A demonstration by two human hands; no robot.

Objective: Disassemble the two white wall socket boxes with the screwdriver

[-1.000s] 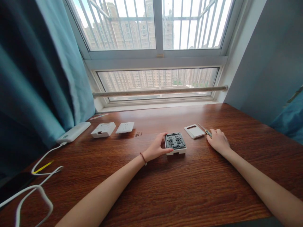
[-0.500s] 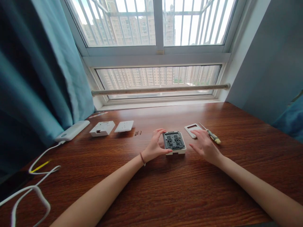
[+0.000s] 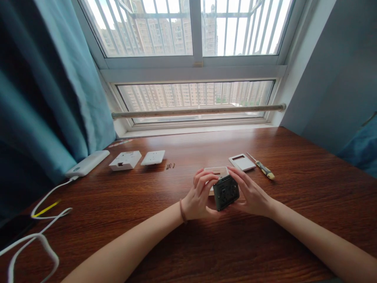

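Note:
Between my hands a dark grey wall switch module (image 3: 226, 192) is held tilted up, its face with two dark mechanisms turned toward me. My left hand (image 3: 200, 196) grips its left side, fingers over the top edge and thumb low. Along the right side my right hand (image 3: 251, 192) has its fingers closed on the module too. Just behind it on the table sits an open white mounting box (image 3: 217, 170), partly hidden by the module and my fingers. A white switch cover frame (image 3: 242, 162) with a slot lies beyond my right hand, beside a screwdriver (image 3: 265, 169).
On the brown wooden table (image 3: 141, 243) at the left stand a second white box (image 3: 126, 161), a white socket plate (image 3: 153, 157) and several small screws (image 3: 170, 166). A white power bank (image 3: 87, 163) with a white cable (image 3: 53, 192) lies near the blue curtain (image 3: 88, 98).
The switch module has been lifted off the white box and tilted toward me. My right hand has come left from beside the cover frame and now holds the module too.

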